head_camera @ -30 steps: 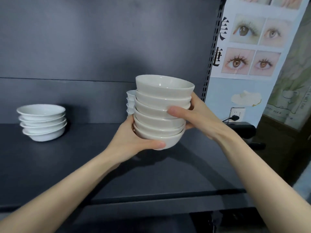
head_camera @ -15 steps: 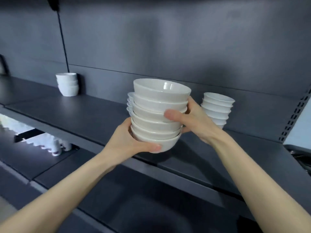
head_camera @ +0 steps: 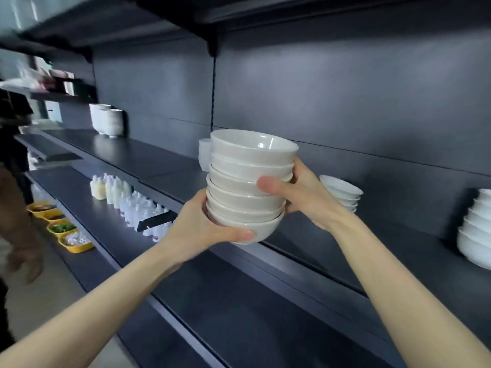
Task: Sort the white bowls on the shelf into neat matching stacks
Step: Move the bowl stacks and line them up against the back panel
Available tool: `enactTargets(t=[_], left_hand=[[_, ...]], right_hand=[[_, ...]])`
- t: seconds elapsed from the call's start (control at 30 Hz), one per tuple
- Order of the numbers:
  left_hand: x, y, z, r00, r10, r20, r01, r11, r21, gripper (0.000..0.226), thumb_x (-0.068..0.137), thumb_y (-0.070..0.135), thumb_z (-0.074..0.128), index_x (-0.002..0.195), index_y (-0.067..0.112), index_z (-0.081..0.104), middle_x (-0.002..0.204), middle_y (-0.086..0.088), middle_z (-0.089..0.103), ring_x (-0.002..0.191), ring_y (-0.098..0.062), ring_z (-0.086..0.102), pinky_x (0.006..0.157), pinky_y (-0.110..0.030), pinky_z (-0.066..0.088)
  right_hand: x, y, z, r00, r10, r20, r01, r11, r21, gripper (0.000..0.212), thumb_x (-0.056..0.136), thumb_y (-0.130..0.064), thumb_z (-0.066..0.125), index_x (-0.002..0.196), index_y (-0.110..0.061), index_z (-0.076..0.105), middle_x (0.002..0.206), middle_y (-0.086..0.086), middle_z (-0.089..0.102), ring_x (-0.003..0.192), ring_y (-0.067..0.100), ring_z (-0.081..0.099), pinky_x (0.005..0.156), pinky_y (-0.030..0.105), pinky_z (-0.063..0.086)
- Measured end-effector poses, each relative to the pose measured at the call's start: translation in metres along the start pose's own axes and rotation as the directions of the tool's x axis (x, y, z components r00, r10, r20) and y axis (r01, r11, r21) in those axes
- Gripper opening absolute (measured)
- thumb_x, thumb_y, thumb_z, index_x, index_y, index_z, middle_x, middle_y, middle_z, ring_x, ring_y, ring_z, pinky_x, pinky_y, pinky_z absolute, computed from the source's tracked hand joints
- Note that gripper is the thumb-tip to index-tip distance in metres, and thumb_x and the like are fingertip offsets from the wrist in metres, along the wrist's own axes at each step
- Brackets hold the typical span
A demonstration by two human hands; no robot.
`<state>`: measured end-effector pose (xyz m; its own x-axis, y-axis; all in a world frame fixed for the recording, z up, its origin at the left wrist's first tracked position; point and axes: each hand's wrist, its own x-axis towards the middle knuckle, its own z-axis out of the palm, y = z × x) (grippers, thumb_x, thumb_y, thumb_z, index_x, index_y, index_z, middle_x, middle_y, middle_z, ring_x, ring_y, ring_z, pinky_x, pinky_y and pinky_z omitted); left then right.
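We held the stack of bowls (head_camera: 247,187) in both hands, clear of any surface, out in front of the shelf (head_camera: 164,166) and above its front edge. Our left hand (head_camera: 202,227) was cupped under the lowest bowl, thumb curled across its front wall. Our right hand (head_camera: 300,197) wrapped round the far side, thumb pressed flat on the middle bowls. So both hands were closed on the stack, one bearing it and one steadying it.

The stack stood nearly upright, its long axis vertical, leaning slightly. We judged that setting it down needed a push away from us and a straight lowering, with the left hand sliding out last.

Just behind the right hand sat a short pile of shallow dishes (head_camera: 342,192), which looked flatter than ours and so no match. Some small cups (head_camera: 205,152) stood on the shelf right behind the held stack. Bare shelf lay to the left, on our left hand's side.

Far to the right was a pile of wide bowls (head_camera: 475,229). Far to the left was a taller white pile (head_camera: 107,120), too blurred for us to tell its shape. On the lower shelf stood bottles (head_camera: 119,192) and yellow trays (head_camera: 71,237), with another person's hand (head_camera: 24,256) nearby.
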<state>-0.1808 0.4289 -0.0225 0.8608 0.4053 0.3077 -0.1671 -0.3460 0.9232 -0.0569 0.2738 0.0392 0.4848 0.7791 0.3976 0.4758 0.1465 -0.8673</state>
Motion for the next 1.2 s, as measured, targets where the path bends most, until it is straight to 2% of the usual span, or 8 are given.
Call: enactTargets(t=[0.17,0.23,0.3,0.4,0.47,0.6,0.77,1.2], left_hand=[[0.018,-0.028,-0.095,0.998,-0.04,-0.057,0.044,0.996,0.074,0.081,0.047,0.035,0.094,0.116,0.027,0.052,0.083,-0.006,0.071,0.073,-0.049,0.061,0.058,-0.049,0.052],[0.028,-0.037,-0.125,0.996,-0.046,-0.08,0.053,0.995,0.088,0.081,0.044,0.039,0.09,0.115,0.028,0.053,0.088,-0.009,0.072,0.088,-0.052,0.061,0.07,-0.059,0.052],[0.04,-0.045,-0.153,0.995,-0.045,-0.09,0.052,0.995,0.084,0.08,0.044,0.037,0.092,0.114,0.028,0.054,0.091,-0.01,0.072,0.094,-0.045,0.062,0.072,-0.049,0.055],[0.065,-0.06,-0.188,0.995,-0.026,-0.098,0.032,0.998,0.056,0.082,0.05,0.025,0.095,0.12,0.025,0.053,0.104,0.01,0.069,0.092,0.002,0.064,0.067,-0.008,0.05],[0.083,-0.068,-0.205,0.995,-0.019,-0.101,0.023,0.999,0.04,0.072,0.055,0.015,0.092,0.115,0.028,0.053,0.1,0.018,0.069,0.086,0.014,0.06,0.064,-0.001,0.044],[0.126,-0.093,-0.238,0.996,0.018,-0.092,-0.014,0.999,0.041,0.06,0.06,0.005,0.087,0.104,0.03,0.055,0.088,0.031,0.068,0.081,0.014,0.062,0.064,-0.002,0.045],[0.188,-0.122,-0.287,0.995,0.008,-0.104,-0.003,0.999,0.046,0.059,0.059,0.01,0.088,0.105,0.028,0.057,0.089,0.021,0.071,0.081,0.011,0.063,0.063,-0.004,0.046],[0.322,-0.214,-0.444,0.999,0.008,-0.045,-0.007,1.0,0.01,0.086,0.037,0.033,0.092,0.115,0.027,0.057,0.104,0.015,0.071,0.093,0.003,0.066,0.07,-0.007,0.049]], right_hand=[[0.075,0.009,0.077,1.0,0.016,0.02,-0.017,1.0,0.025,0.066,0.065,-0.038,0.083,0.12,-0.036,0.047,0.101,-0.023,0.067,0.091,-0.005,0.066,0.065,0.025,0.057],[0.103,0.013,0.098,0.999,0.034,0.03,-0.035,0.999,0.014,0.07,0.065,-0.04,0.08,0.125,-0.035,0.045,0.105,-0.022,0.067,0.093,-0.003,0.066,0.068,0.029,0.058],[0.13,0.017,0.117,0.998,0.025,0.05,-0.026,1.0,0.008,0.066,0.063,-0.039,0.084,0.118,-0.039,0.047,0.098,-0.027,0.068,0.09,-0.006,0.066,0.066,0.025,0.057],[0.17,0.027,0.136,0.998,0.026,0.052,-0.027,0.999,0.018,0.056,0.064,-0.035,0.082,0.108,-0.042,0.048,0.092,-0.029,0.068,0.086,-0.009,0.065,0.063,0.017,0.054],[0.196,0.035,0.147,0.999,0.025,0.045,-0.026,0.999,0.026,0.059,0.062,-0.036,0.084,0.109,-0.039,0.048,0.095,-0.026,0.068,0.086,-0.01,0.065,0.063,0.015,0.053],[0.252,0.058,0.166,0.999,0.032,0.014,-0.032,0.999,0.014,0.084,0.055,-0.047,0.082,0.128,-0.029,0.044,0.106,-0.02,0.066,0.091,-0.006,0.066,0.066,0.019,0.054],[0.325,0.08,0.184,0.999,0.054,0.006,-0.054,0.998,0.023,0.055,0.073,-0.034,0.074,0.12,-0.034,0.045,0.099,-0.023,0.063,0.078,-0.013,0.064,0.06,0.019,0.056],[0.503,0.122,0.284,0.991,0.107,-0.078,-0.113,0.991,-0.068,0.075,0.062,-0.044,0.072,0.127,-0.029,0.038,0.113,-0.013,0.06,0.097,0.003,0.062,0.073,0.038,0.06]])
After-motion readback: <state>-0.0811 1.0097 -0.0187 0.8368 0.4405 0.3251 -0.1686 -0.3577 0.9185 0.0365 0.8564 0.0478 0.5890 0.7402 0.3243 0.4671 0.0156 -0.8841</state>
